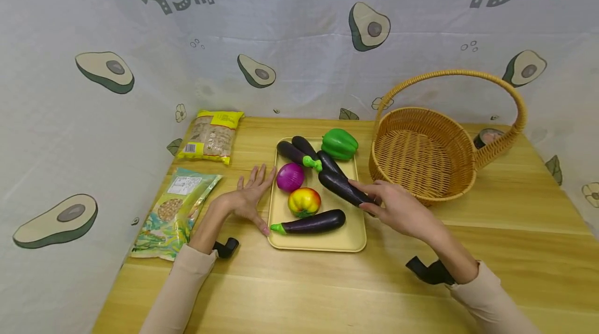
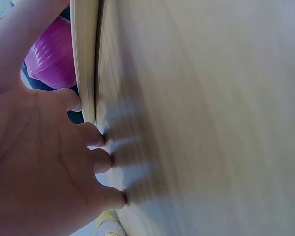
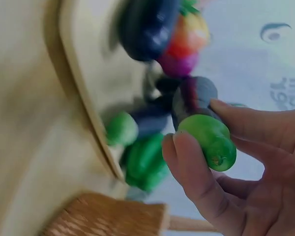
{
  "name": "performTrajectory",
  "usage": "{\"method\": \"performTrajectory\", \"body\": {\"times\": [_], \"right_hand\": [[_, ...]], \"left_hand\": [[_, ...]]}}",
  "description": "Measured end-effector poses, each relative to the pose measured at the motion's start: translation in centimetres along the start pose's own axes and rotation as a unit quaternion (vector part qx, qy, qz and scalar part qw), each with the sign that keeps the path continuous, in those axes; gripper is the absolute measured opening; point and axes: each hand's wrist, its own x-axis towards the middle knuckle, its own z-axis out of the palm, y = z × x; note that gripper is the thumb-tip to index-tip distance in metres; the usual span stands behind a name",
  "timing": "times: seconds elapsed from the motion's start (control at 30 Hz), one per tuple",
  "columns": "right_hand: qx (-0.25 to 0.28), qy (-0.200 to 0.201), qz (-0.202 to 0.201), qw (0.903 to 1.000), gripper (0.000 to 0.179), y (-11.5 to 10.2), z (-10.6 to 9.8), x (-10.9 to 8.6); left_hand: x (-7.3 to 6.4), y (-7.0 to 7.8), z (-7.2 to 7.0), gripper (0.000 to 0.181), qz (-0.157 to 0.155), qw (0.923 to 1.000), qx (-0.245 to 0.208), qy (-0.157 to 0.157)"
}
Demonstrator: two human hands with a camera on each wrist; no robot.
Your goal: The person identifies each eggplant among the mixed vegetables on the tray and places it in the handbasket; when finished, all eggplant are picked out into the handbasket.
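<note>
My right hand (image 1: pixel 400 208) pinches a dark purple eggplant (image 1: pixel 341 187) near its green stem end, which shows in the right wrist view (image 3: pixel 206 137). The eggplant is tilted over the right side of a pale yellow tray (image 1: pixel 332 243). Fingers spread, my left hand (image 1: pixel 244 201) rests at the tray's left edge, with thumb and fingertips by the rim. On the tray lie a purple onion (image 1: pixel 290 177), a yellow-red tomato-like piece (image 1: pixel 304 202), a green bell pepper (image 1: pixel 339 143) and several other eggplants, one (image 1: pixel 314 222) along the front. The held eggplant partly hides another behind it.
A wicker basket (image 1: pixel 423 159) with a tall handle stands right of the tray, a small round can (image 1: pixel 489 137) behind it. At left lie a yellow-edged bag (image 1: pixel 210 136) and a green bag (image 1: pixel 175 214). A printed cloth (image 1: pixel 304 74) hangs behind the wooden table (image 1: pixel 290 292).
</note>
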Motion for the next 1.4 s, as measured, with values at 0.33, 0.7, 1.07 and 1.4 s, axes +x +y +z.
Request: {"method": "performTrajectory", "body": {"times": [0.33,0.7,1.07,1.4], "right_hand": [[-0.032,0.008,-0.023,0.9992,0.053,0.9,-4.2,-0.7],[-0.057,0.004,-0.006,0.9984,0.053,3.9,-8.6,-0.6],[-0.068,-0.052,0.052,0.9949,0.052,6.9,-12.5,1.3],[-0.041,-0.1,0.09,0.9901,0.047,9.8,-14.2,2.7]], "left_hand": [[-0.1,0.1,-0.1,0.155,0.002,1.0,-0.001,0.003],[0.0,0.0,0.0,0.155,0.004,1.0,0.005,0.003],[0.0,-0.1,0.0,0.156,0.005,1.0,0.003,0.0],[0.0,0.0,0.0,0.156,0.004,1.0,0.002,-0.005]]}}
